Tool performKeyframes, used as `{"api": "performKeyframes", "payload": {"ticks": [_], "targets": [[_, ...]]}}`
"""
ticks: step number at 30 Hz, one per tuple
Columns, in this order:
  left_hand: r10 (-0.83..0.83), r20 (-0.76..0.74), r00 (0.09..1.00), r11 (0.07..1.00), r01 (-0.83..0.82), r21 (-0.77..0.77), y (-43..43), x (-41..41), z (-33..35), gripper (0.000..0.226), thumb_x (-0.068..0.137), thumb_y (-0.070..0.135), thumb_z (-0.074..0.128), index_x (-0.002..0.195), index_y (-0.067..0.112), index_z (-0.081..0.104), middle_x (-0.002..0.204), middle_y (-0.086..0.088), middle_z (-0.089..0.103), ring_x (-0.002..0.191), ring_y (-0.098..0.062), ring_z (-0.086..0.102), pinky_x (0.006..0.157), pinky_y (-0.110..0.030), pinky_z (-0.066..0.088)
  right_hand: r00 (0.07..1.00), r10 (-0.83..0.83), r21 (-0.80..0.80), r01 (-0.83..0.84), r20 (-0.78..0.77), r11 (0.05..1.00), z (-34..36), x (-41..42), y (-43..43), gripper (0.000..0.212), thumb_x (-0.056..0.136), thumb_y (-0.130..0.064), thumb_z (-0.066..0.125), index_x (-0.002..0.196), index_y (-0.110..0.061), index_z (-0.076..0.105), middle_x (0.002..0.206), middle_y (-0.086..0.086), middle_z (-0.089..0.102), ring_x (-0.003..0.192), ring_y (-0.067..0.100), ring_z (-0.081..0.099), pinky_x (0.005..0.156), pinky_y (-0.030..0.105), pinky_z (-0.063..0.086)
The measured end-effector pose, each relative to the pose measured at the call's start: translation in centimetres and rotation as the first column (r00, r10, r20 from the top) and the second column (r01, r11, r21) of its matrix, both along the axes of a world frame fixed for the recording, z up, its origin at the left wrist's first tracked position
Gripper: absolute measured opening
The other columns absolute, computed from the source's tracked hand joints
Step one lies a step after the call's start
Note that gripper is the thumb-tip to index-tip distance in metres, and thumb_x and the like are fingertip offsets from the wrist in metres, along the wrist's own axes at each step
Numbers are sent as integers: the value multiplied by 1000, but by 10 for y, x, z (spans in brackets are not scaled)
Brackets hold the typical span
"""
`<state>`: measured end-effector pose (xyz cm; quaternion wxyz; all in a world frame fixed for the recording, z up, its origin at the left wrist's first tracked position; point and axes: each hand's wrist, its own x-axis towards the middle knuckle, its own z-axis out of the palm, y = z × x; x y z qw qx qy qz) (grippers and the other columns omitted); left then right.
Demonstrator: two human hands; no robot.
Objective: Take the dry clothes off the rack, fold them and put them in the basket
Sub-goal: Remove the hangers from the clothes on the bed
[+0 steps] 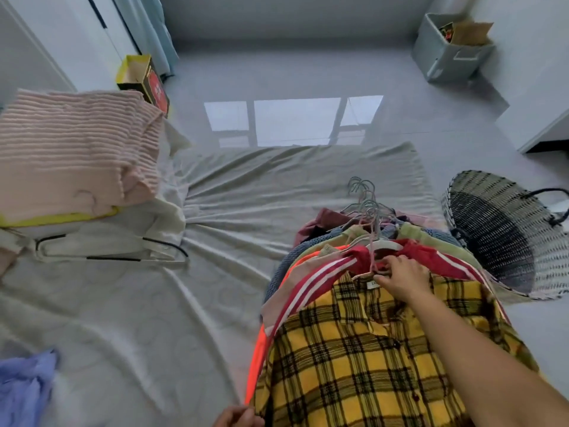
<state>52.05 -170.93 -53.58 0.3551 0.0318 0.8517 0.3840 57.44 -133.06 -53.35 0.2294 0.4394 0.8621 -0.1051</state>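
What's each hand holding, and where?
Right hand grips the pink wire hanger at the collar of the yellow plaid shirt; left hand, cropped: cannot tell.

A pile of hangered clothes lies on the bed, basket right.

Left hand is mostly chopped off by the bottom edge, basket runs off the right side.
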Motion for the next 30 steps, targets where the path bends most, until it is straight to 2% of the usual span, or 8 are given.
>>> {"api": "performKeyframes", "payload": {"ticks": [2, 4, 8, 16, 19, 23, 28, 30], "targets": [[69, 223, 972, 992, -90, 85, 5, 34, 13, 17, 83, -2, 62, 76, -16, 55, 54, -21, 63, 50, -26, 61, 48, -14, 48, 996, 84, -171, -90, -43, 981, 12, 1, -3, 26, 84, -55, 57, 90, -30, 56, 100, -3, 58, 105, 21, 54, 84, 34, 40], [203, 333, 921, 946, -273, 178, 8, 44, 16, 27, 71, 11, 66, 78, -13, 57, 61, -26, 64, 51, -28, 59, 47, -19, 49, 976, 133, -357, -188, -174, 915, 27, 6, -15, 24, 83, -48, 62, 71, -33, 49, 88, -5, 55, 91, 18, 55, 77, 33, 44], [242, 341, 908, 941, -305, 145, 29, 30, 46, 6, 86, 2, 61, 91, -2, 59, 72, -18, 66, 53, -20, 59, 51, -24, 46, 915, 242, -346, -352, -323, 870, 71, 11, -51, 18, 88, -46, 56, 97, -33, 64, 92, -8, 55, 86, 11, 54, 76, 31, 47], [93, 191, 977, 950, -145, 278, 53, 8, 121, 67, 70, 36, 78, 112, 31, 26, 111, 8, 51, 102, -11, 56, 91, -34, 50, 821, 212, -270, -401, -529, 875, 161, -4, -134, 13, 89, -51, 50, 90, -44, 61, 87, -25, 54, 80, -1, 53, 74, 27, 47], [208, 78, 975, 932, -221, 286, 45, -5, 149, 71, 73, 33, 76, 113, 25, 18, 106, 9, 42, 100, -12, 49, 84, -28, 44, 788, 250, -181, -413, -563, 892, 194, -26, -171, 22, 91, -54, 45, 102, -44, 61, 98, -23, 56, 94, 6, 54, 80, 31, 46], [327, 16, 945, 856, -303, 420, 9, -43, 183, 36, 88, 12, 61, 106, 18, 31, 102, -3, 52, 84, -11, 57, 62, -17, 49, 759, 295, -110, -432, -581, 895, 235, -60, -213, 29, 92, -54, 43, 109, -38, 61, 94, -18, 55, 90, 9, 55, 78, 31, 46], [401, 372, 837, 611, -546, 572, -57, -88, 221, 18, 89, -3, 46, 102, 9, 48, 90, -14, 61, 74, -25, 60, 64, -37, 51, 790, 267, -204, -438, -552, 876, 276, -82, -236, 27, 86, -60, 47, 97, -39, 60, 66, -19, 48, 63, -1, 45, 59, 22, 36], [345, 484, 804, 517, -593, 617, -81, -97, 230, 19, 85, -4, 49, 101, 5, 50, 81, -16, 62, 67, -27, 61, 62, -38, 52, 797, 292, -178, -441, -529, 880, 289, -83, -248, 30, 83, -65, 45, 96, -41, 58, 74, -21, 51, 68, 1, 48, 62, 23, 38]]}}
